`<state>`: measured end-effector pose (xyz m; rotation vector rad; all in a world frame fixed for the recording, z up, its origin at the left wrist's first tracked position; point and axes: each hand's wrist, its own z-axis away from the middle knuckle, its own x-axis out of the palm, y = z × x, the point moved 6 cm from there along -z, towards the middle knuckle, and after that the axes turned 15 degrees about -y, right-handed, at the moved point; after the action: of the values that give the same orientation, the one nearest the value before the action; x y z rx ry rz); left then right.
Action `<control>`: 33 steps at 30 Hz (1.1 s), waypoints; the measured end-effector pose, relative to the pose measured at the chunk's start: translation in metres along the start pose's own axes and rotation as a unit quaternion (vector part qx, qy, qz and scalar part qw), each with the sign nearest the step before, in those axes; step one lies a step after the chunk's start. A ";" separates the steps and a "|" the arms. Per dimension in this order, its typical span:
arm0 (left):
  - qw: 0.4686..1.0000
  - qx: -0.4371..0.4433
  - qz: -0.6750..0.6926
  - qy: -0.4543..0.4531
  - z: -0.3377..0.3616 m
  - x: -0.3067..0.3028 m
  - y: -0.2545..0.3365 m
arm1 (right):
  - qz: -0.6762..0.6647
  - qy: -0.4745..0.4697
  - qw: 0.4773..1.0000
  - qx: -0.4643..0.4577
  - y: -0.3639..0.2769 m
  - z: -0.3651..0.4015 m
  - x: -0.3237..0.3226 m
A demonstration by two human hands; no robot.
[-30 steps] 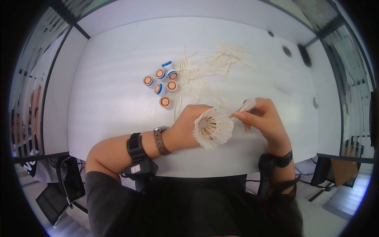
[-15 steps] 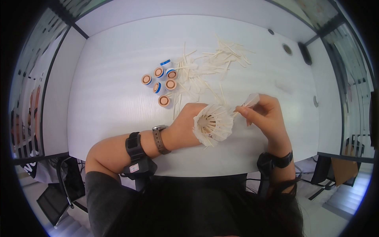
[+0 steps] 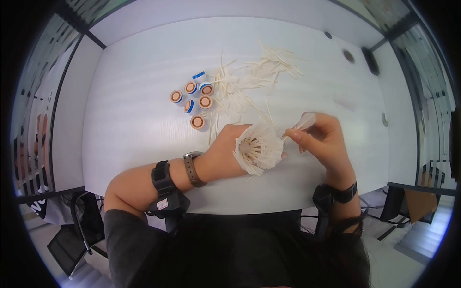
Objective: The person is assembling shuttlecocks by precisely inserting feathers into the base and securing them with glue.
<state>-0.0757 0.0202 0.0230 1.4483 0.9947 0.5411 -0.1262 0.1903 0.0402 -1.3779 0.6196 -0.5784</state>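
Note:
A white feather shuttlecock is in my left hand, its open feathered end turned up toward me. My left fingers are mostly hidden behind it. At its right, my right hand pinches a white feather between thumb and fingers, the quill end pointing toward the shuttlecock's rim. Whether that quill touches the rim is too small to tell.
Several white corks with blue bands and brown rings stand beyond my left hand. Loose feathers and quills lie spread over the white table. Round holes are at the table's right side. Low partitions surround it.
The shuttlecock has tilted very slightly in my left hand. My right hand holds the feather in nearly the same place. The whole view has shifted a little.

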 end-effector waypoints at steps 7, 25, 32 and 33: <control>1.000 0.003 0.028 -0.003 0.001 0.005 -0.010 | 0.036 -0.014 0.999 -0.014 -0.004 -0.001 0.004; 0.998 -0.004 0.045 -0.042 0.002 0.004 -0.012 | 0.129 -0.024 0.990 -0.056 -0.010 0.001 0.004; 1.000 0.018 -0.016 -0.005 0.002 0.001 -0.008 | 0.062 0.045 0.995 -0.070 -0.011 0.003 0.001; 1.000 0.015 -0.020 0.011 0.002 0.001 -0.009 | 0.043 0.065 0.995 -0.066 -0.011 0.004 -0.002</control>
<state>-0.0759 0.0189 0.0138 1.4492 1.0519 0.5158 -0.1253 0.1930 0.0518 -1.4376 0.8310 -0.5689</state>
